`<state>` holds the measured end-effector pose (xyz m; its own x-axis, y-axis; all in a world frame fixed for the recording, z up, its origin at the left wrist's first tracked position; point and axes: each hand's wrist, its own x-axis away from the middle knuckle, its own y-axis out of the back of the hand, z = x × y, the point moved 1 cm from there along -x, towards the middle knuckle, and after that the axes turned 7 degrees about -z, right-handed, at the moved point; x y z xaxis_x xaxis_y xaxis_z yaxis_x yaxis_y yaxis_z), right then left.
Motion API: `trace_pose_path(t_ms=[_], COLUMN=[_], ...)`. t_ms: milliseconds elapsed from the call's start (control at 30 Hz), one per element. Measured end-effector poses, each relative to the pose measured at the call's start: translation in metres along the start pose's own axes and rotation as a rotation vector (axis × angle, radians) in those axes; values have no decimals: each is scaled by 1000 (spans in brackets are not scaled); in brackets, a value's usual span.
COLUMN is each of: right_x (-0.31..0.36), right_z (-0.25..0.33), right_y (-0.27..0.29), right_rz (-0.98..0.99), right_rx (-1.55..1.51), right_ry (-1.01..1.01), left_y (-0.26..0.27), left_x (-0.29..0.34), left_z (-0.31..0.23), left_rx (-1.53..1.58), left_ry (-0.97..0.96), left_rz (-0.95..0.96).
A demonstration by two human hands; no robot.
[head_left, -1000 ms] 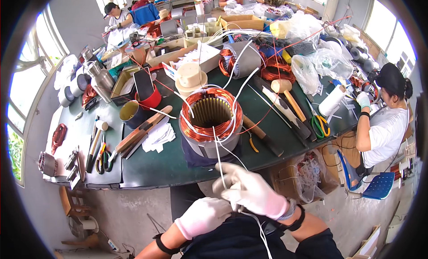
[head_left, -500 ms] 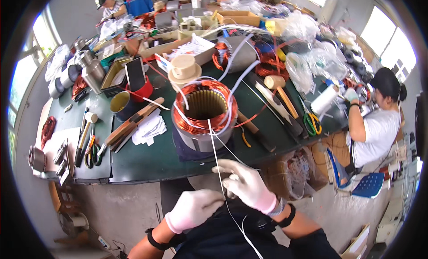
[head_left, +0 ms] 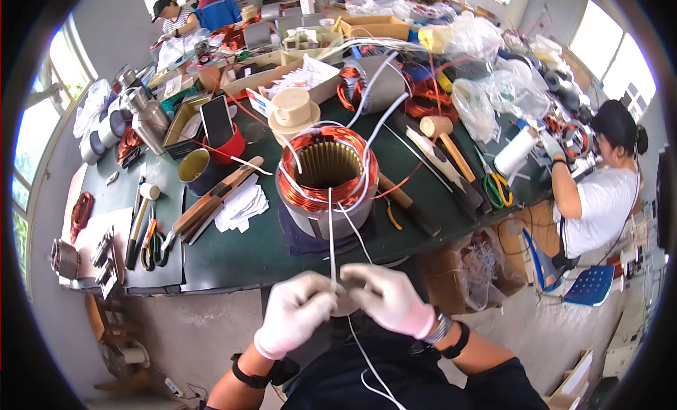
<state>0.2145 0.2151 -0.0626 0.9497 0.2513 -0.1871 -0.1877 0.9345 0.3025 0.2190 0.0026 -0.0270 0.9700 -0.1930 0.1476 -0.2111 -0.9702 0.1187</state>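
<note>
A stator [head_left: 331, 223] stands upright on a dark cloth near the table's front edge, with copper windings [head_left: 291, 171] round its top and slots lining its bore. Pale sleeves and a white cord [head_left: 333, 244] run over the windings. Two strands of the cord come down towards me from the front rim. My left hand [head_left: 297, 312], in a white glove, is closed with its fingertips pinching the cord. My gloved right hand [head_left: 391, 302] meets it with fingers curled round the cord, slightly smeared by motion. A loose tail of cord [head_left: 363, 350] hangs below both hands.
Left of the stator lie wooden-handled tools [head_left: 211, 202], paper slips [head_left: 241, 204] and scissors [head_left: 149, 244]. On its right are a mallet [head_left: 437, 128] and green-orange scissors [head_left: 497, 188]. A second stator [head_left: 386, 85] lies behind. A co-worker [head_left: 599, 177] sits at the right.
My left hand has risen and my right hand has come slightly left and down, so their fingertips meet. The cord between stator and hands now runs straighter down.
</note>
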Motion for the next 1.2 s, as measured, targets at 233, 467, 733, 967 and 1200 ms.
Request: trace_pose_path(t_ms=[233, 467, 733, 967, 1200], right_x=[6, 22, -25, -35, -9], right_z=[19, -17, -4, -13, -1], right_y=[-5, -33, 18, -16, -7], right_rz=[-19, 223, -302, -5, -68], right_rx=[42, 588, 149, -397, -149], right_ry=[123, 177, 39, -445, -387], left_y=[6, 2, -12, 1, 3], left_x=[-10, -32, 2, 3, -26], left_z=[26, -5, 24, 34, -1], left_rx=[132, 598, -62, -93, 435], left_ry=[-143, -27, -30, 94, -163], left_rz=[360, -111, 60, 258, -137])
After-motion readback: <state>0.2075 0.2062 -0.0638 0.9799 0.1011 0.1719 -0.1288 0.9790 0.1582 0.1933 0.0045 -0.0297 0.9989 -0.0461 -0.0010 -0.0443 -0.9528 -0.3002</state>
